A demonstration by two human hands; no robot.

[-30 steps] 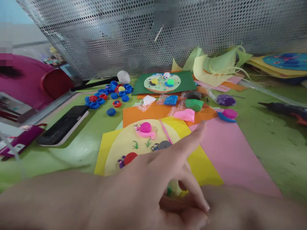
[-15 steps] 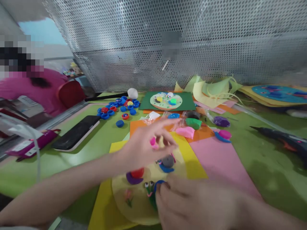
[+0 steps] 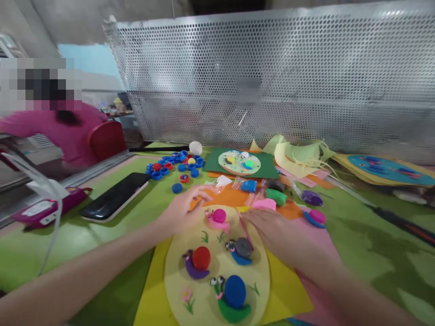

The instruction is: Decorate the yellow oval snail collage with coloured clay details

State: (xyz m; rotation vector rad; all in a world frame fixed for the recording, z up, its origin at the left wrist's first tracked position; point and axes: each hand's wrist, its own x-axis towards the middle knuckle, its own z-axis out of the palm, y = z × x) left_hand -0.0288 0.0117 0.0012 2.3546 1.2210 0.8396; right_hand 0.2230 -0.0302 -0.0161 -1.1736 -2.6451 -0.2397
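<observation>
A cream oval card (image 3: 217, 249) lies on a yellow sheet (image 3: 152, 290) in front of me. It carries several clay snails with round cap shells: a pink snail (image 3: 217, 219), a purple snail with a red shell (image 3: 199, 261), a blue snail with a grey shell (image 3: 240, 251) and a green snail with a blue shell (image 3: 233, 296). My left hand (image 3: 186, 206) is at the oval's upper left edge, fingers loosely bent and apart, holding nothing. Flat over the upper right edge lies my right hand (image 3: 272, 226), fingers stretched out beside a thin pink strip (image 3: 245, 228).
Blue and red bottle caps (image 3: 170, 165) are scattered behind a phone (image 3: 117, 197). Bagged clay pieces (image 3: 263, 204) lie on orange paper. A glue gun (image 3: 404, 222) is at right, a purple power strip (image 3: 50, 210) at left. A person in pink (image 3: 64, 136) sits beyond.
My right hand has left the green snail's blue shell and moved up to the oval's right edge. My left hand has drawn back left, uncovering the pink snail. The view has tilted up.
</observation>
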